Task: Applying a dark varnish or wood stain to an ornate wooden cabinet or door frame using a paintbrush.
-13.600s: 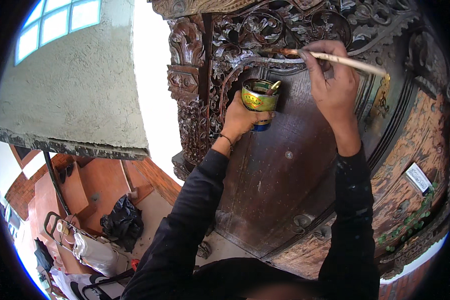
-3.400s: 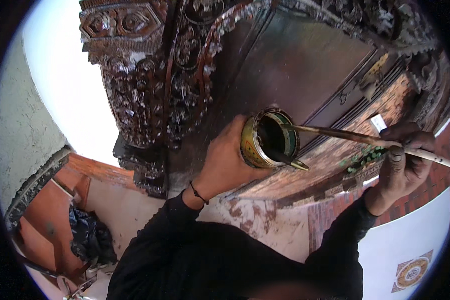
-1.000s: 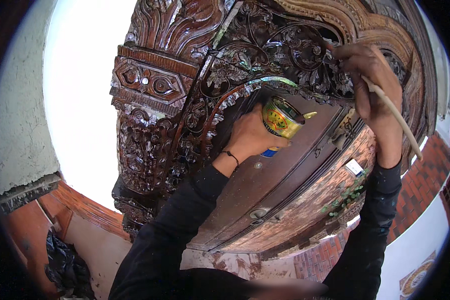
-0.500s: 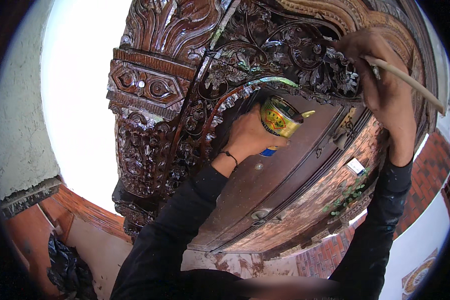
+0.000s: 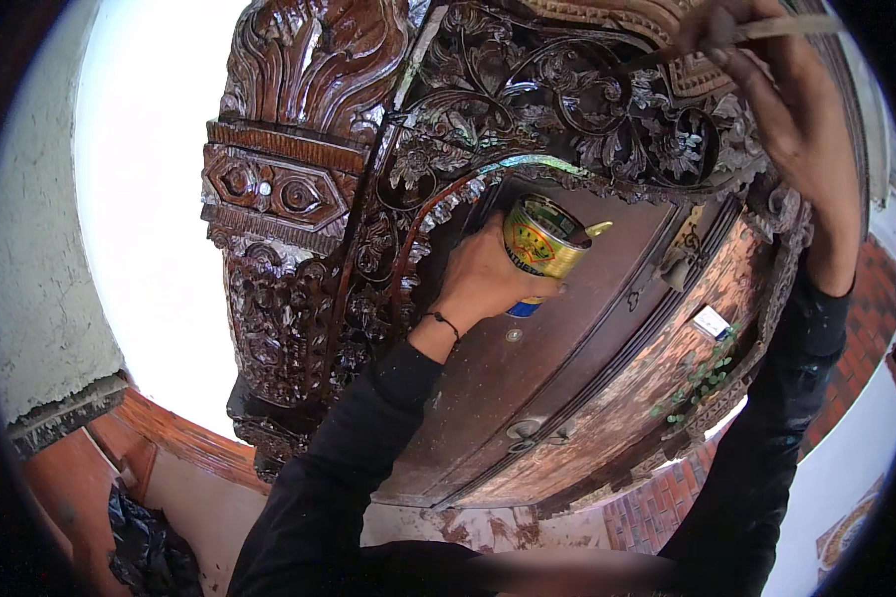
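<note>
My left hand (image 5: 483, 274) is wrapped round a yellow and blue metal can (image 5: 545, 244), held open-topped and slightly tilted in front of the dark door panel. Its inside looks dark, and a yellow tab sticks out at the rim. At the upper right, my right hand (image 5: 781, 90) pinches a thin paintbrush (image 5: 791, 27) with a pale wooden handle. The brush's dark end reaches left to the carved scrollwork (image 5: 577, 95); whether it touches is too hard to tell. Glossy dark brown carving surrounds the can above and to its left.
A carved wooden column (image 5: 289, 189) stands at the left, shiny with finish. Below the can are a round door handle (image 5: 523, 430) and a small bell-shaped metal piece (image 5: 677, 274). A black plastic bag (image 5: 150, 542) lies at the lower left. Brick-patterned floor (image 5: 657, 507) shows at the lower right.
My right hand has moved up and slightly right with the brush, whose handle has swung from sloping down to nearly level. The can has shifted slightly left in view, still in my left hand.
</note>
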The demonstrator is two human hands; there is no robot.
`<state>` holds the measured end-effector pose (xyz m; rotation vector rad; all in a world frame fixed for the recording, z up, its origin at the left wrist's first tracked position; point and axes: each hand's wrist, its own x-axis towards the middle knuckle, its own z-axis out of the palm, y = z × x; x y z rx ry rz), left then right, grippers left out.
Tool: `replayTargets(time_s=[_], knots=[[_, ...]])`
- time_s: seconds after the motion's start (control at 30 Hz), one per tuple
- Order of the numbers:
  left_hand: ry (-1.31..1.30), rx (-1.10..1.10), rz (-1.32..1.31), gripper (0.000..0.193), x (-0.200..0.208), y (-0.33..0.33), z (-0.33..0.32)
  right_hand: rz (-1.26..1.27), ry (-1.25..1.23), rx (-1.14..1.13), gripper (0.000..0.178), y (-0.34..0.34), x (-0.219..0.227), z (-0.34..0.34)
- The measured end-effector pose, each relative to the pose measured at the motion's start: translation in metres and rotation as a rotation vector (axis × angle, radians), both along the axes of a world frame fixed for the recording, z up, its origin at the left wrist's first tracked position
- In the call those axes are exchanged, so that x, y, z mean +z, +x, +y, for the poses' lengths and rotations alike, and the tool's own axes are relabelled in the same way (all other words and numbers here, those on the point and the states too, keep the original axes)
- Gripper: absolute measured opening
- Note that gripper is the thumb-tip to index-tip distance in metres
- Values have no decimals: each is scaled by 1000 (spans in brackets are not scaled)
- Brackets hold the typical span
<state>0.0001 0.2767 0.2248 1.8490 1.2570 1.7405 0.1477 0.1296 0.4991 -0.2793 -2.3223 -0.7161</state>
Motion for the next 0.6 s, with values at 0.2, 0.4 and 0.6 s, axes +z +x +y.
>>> replayTargets(time_s=[0.2, 0.4, 0.6], knots=[[0, 9, 15, 107, -2, -2, -2, -85, 133, 4, 8, 48, 6, 10], [-44, 42, 30, 98, -5, 1, 1, 48, 330, -24, 11, 52, -18, 33], [-2, 24, 11, 113, -9, 5, 8, -58, 492, 19, 19, 36, -21, 32]])
